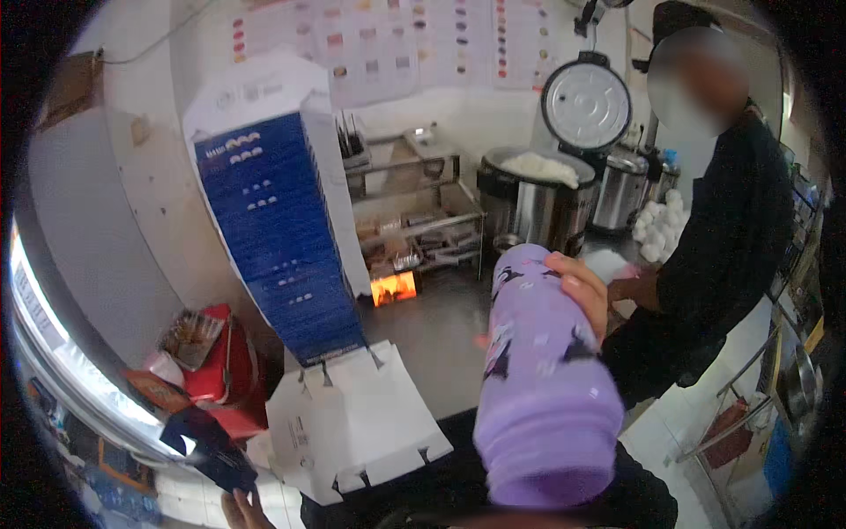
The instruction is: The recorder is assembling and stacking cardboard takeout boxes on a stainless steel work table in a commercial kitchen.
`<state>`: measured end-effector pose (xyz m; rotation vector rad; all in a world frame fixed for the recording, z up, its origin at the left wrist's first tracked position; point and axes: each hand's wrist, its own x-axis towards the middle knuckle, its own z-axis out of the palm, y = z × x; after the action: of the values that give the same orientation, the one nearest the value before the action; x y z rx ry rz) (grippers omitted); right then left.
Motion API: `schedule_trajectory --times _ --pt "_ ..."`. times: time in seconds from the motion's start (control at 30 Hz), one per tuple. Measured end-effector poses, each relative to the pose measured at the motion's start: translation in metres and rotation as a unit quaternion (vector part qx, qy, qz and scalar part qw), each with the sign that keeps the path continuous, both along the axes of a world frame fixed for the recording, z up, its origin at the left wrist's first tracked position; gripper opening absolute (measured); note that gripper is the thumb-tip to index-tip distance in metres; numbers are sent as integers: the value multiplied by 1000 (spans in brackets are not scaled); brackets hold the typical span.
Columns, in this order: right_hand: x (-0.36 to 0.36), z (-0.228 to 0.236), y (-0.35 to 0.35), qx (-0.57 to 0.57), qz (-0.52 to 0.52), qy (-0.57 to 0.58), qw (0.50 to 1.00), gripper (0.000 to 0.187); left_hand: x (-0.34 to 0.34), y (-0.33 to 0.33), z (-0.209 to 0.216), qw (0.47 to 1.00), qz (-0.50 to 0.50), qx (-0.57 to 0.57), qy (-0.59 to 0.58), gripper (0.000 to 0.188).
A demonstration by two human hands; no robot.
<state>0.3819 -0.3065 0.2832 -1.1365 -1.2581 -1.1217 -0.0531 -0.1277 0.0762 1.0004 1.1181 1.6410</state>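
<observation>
My right hand (583, 289) is wrapped round the far end of a lilac bottle (548, 375) with dark printed figures. The bottle is raised close in front of me, its open mouth turned toward me. At the lower left edge, my left hand (247, 510) shows only its fingers, closed at the lower end of a dark object (211, 450) whose kind I cannot make out. Between my hands, a white carton flap (352, 423) lies at the near edge of the metal counter (432, 344).
A tall blue carton (273, 229) stands at the left of the counter. Behind are a metal shelf (414, 185) and a large cooker (538, 198) holding white rice. Close on my right, a person in black (736, 212) works near several white balls (661, 225). A red box (229, 370) sits left.
</observation>
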Motion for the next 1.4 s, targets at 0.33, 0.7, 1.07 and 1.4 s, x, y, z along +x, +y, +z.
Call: schedule_trajectory --times 0.33,0.7,1.07,1.4 --pt "136 -144 95 -178 29 389 903 83 -8 11 18 990 33 107 80 34" --pt "213 -249 207 -233 25 485 843 97 -2 -14 21 959 65 164 223 27" --pt "-15 -127 116 -206 351 219 887 37 42 -40 64 936 -105 121 314 21" --pt "-97 -113 100 -318 283 161 890 47 101 -49 91 871 -271 87 400 24"
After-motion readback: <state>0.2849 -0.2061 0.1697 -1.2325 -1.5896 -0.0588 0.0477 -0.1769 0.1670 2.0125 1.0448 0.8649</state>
